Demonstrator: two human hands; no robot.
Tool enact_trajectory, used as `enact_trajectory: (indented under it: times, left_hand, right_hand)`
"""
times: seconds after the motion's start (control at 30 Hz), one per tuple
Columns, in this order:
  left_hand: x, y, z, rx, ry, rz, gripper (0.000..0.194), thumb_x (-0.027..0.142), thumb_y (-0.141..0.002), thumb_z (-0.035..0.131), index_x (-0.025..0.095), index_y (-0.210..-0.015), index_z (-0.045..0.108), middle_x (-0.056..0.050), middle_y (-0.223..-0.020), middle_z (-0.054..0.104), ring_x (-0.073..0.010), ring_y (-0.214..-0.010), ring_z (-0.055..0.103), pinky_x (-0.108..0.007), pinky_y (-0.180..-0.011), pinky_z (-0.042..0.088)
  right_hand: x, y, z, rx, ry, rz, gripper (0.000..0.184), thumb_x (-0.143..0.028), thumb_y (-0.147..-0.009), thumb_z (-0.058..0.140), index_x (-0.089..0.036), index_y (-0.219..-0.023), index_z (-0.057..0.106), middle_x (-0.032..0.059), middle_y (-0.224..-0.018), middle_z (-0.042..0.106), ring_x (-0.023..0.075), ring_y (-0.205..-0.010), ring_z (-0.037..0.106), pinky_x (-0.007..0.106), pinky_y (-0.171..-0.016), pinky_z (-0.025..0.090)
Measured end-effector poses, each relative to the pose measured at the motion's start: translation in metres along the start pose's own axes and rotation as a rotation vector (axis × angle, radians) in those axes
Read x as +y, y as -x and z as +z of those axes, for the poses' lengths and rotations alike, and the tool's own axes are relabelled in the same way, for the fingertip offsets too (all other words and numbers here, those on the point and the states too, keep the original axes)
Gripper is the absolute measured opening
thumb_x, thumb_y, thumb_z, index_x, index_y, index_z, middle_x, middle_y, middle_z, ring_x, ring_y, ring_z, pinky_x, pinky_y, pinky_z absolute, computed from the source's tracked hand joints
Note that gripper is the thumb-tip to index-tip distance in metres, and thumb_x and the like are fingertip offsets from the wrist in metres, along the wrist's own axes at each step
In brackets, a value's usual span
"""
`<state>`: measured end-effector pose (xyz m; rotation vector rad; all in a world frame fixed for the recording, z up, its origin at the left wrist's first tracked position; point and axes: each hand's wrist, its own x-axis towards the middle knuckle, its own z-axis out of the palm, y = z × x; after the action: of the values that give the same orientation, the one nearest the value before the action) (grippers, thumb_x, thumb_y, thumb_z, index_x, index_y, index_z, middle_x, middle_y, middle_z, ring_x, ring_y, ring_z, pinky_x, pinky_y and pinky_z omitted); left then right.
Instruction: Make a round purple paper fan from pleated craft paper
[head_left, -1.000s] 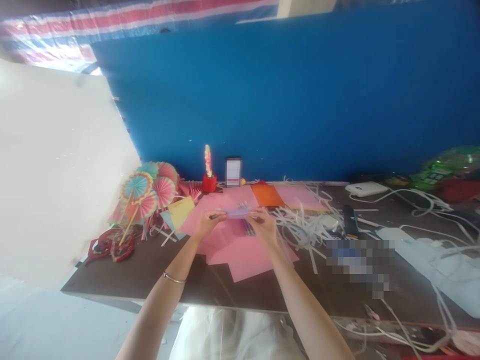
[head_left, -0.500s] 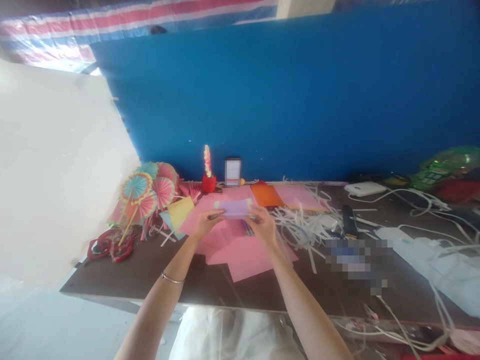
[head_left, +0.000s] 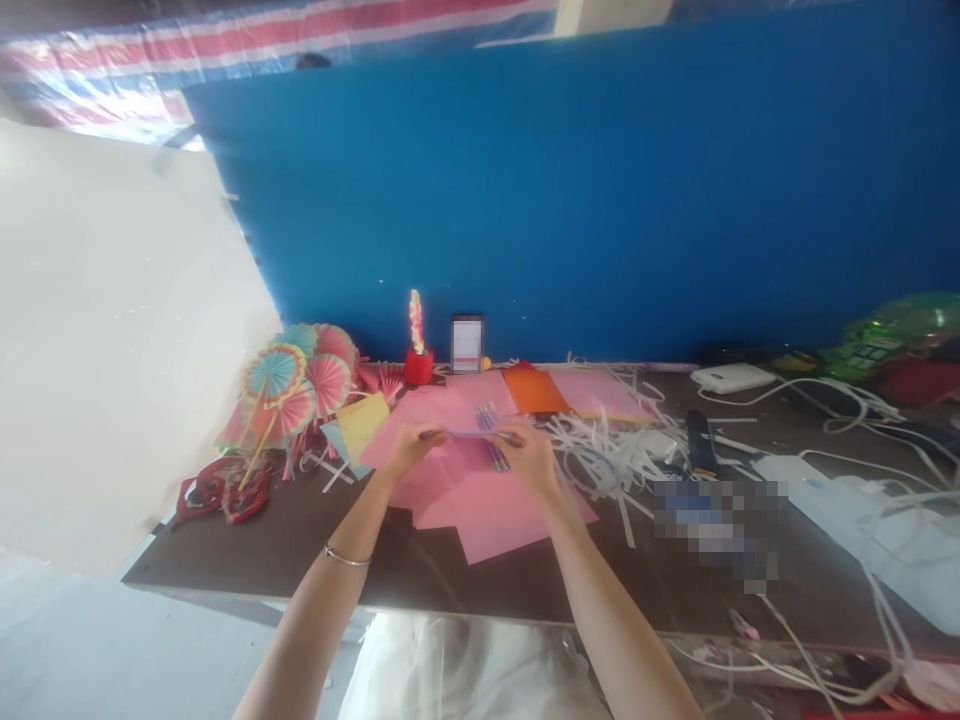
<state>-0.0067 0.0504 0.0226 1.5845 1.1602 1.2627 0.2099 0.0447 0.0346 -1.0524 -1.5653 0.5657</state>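
My left hand (head_left: 411, 448) and my right hand (head_left: 529, 456) pinch the two ends of a purple paper strip (head_left: 468, 434) between thumb and fingers. The strip is seen nearly edge-on, as a thin pale line above the table. Beneath it, pink paper sheets (head_left: 504, 510) lie spread and overlapping. A piece of purple paper with stripes, apparently pleated, (head_left: 496, 457) rests on the pink sheets beside my right hand, partly hidden by the strip.
Left stand pleated paper fans (head_left: 274, 375), red-handled scissors (head_left: 225, 490) and yellow paper (head_left: 361, 425). Behind are a red pot (head_left: 418, 367), a phone (head_left: 466, 345) and an orange sheet (head_left: 535, 389). White paper strips (head_left: 611, 455), a black object (head_left: 700, 443) and cables (head_left: 847, 400) lie right.
Both hands have tilted the purple paper strip from showing its broad face to nearly edge-on. More of the striped purple paper behind it now shows.
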Motion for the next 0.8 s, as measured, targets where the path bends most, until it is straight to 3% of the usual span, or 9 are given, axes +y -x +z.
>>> enact_trajectory:
  times: [0.13,0.3,0.43,0.5,0.6,0.8]
  left_hand:
    - [-0.002,0.000,-0.002,0.056,-0.039,-0.016,0.019,0.039,-0.064,0.069,0.021,-0.070,0.072,-0.004,-0.067,0.067,-0.0180,-0.062,0.058,-0.028,-0.063,0.046]
    - [0.001,0.001,-0.004,0.157,-0.308,0.178,0.010,0.035,-0.066,0.070,0.028,-0.073,0.072,-0.005,-0.094,0.069,-0.0246,-0.098,0.056,-0.035,-0.092,0.037]
    - [0.006,0.003,0.002,0.114,-0.270,0.243,0.020,0.030,-0.061,0.075,0.030,-0.081,0.071,-0.004,-0.105,0.066,-0.0268,-0.121,0.043,-0.039,-0.108,0.017]
    - [0.007,0.003,0.006,0.043,-0.216,0.253,0.022,0.030,-0.063,0.074,0.030,-0.085,0.071,-0.005,-0.100,0.068,-0.0260,-0.119,0.045,-0.038,-0.109,0.013]
    - [0.005,0.003,0.009,-0.019,-0.214,0.274,0.018,0.033,-0.067,0.070,0.029,-0.084,0.071,-0.005,-0.092,0.070,-0.0248,-0.105,0.055,-0.037,-0.105,0.022]
    - [-0.001,0.003,0.007,0.051,-0.170,0.211,0.011,0.032,-0.068,0.069,0.027,-0.077,0.072,-0.006,-0.083,0.070,-0.0243,-0.093,0.058,-0.037,-0.098,0.032]
  right_hand:
    - [0.005,0.002,-0.002,-0.026,0.129,-0.033,0.017,-0.037,-0.074,0.061,-0.022,-0.071,0.068,0.0049,-0.073,0.068,0.0223,-0.069,0.062,0.036,-0.065,0.050]
    - [0.008,0.005,0.002,-0.033,0.169,-0.067,0.014,-0.033,-0.076,0.057,-0.023,-0.072,0.066,0.0048,-0.073,0.068,0.0228,-0.067,0.062,0.035,-0.061,0.049]
    - [0.006,0.008,0.006,-0.029,0.144,-0.103,0.014,-0.030,-0.077,0.055,-0.023,-0.070,0.064,0.0049,-0.073,0.068,0.0231,-0.068,0.062,0.036,-0.064,0.048]
    - [0.006,0.010,0.008,-0.044,0.125,-0.128,0.014,-0.030,-0.077,0.054,-0.023,-0.070,0.064,0.0051,-0.074,0.067,0.0234,-0.070,0.062,0.037,-0.067,0.048]
    - [0.007,0.012,0.011,-0.074,0.102,-0.140,0.014,-0.031,-0.078,0.054,-0.024,-0.072,0.064,0.0054,-0.076,0.068,0.0239,-0.073,0.063,0.038,-0.071,0.047]
    - [-0.001,0.012,0.010,-0.072,0.051,-0.144,0.014,-0.033,-0.080,0.054,-0.026,-0.078,0.066,0.0052,-0.085,0.068,0.0239,-0.083,0.062,0.040,-0.079,0.047]
